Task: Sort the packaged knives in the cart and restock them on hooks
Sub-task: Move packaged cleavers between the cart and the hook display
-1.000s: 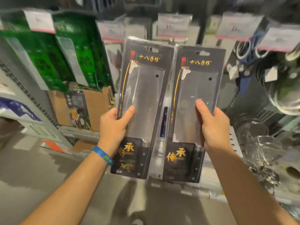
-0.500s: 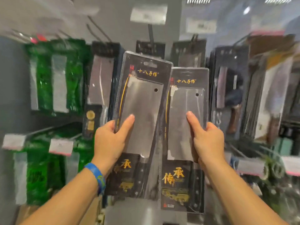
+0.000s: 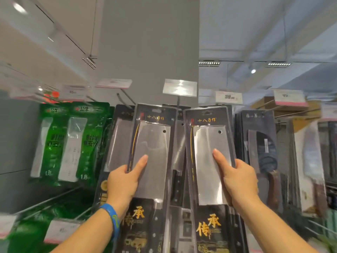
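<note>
Left knife pack (image 3: 155,143): I saw it upright before the hanging stock, long axis near vertical, hang-hole end up, handle end down, top leaning slightly right.
Right knife pack (image 3: 206,143): just beside it, same way up, top leaning slightly left.
Left grip (image 3: 124,181): clamped on the left pack's edge, thumb across the front.
Right grip (image 3: 238,181): clamped on the right pack's edge likewise.
Hook (image 3: 127,96): jutted out above the left pack.
</note>
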`<state>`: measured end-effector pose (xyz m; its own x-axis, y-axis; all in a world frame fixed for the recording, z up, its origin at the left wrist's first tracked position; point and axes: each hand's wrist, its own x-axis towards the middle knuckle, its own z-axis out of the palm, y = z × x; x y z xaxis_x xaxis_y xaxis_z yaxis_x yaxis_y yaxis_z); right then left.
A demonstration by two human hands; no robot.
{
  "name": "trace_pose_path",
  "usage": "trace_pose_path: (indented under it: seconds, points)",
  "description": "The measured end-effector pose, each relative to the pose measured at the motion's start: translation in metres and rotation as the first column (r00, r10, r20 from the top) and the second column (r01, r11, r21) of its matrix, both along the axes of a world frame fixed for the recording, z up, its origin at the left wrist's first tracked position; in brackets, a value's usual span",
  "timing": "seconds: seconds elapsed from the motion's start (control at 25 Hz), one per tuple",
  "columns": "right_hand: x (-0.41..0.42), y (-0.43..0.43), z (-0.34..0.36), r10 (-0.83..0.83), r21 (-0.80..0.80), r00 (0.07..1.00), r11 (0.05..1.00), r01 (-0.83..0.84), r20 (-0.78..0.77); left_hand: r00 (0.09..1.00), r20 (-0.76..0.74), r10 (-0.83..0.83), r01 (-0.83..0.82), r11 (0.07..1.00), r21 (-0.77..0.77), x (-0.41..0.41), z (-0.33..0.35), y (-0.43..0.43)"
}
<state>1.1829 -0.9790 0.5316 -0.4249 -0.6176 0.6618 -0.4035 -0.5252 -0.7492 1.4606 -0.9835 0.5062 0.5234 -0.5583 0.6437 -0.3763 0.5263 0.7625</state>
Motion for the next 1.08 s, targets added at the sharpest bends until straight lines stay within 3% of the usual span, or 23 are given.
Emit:
trace_pose_path:
  seconds: [0.28,0.48,0.64,0.8,1.08]
  points:
    - [0.01,0.007,0.028,-0.126,-0.246,0.992,0.962,0.118,-0.017,0.954,0.282,0.106,-0.087,0.993,-0.079,0.021,0.021,-0.008]
    - [-0.001,0.002,0.046,-0.186,-0.287,0.983,0.942,0.175,-0.01,0.86,0.476,0.183,-0.113,0.979,-0.172,0.017,0.065,-0.011]
    - [-0.003,0.004,0.051,-0.192,-0.254,0.981,0.948,0.194,0.031,0.873,0.457,0.169,-0.1,0.98,-0.171,0.019,0.083,-0.019]
    - [-0.002,0.003,0.044,-0.164,-0.214,0.986,0.962,0.168,0.039,0.835,0.53,0.146,-0.091,0.988,-0.128,0.018,0.079,-0.021]
    - [0.0,0.01,0.04,-0.199,-0.238,0.98,0.952,0.195,0.006,0.91,0.411,0.046,-0.008,0.996,-0.093,0.019,0.083,-0.019]
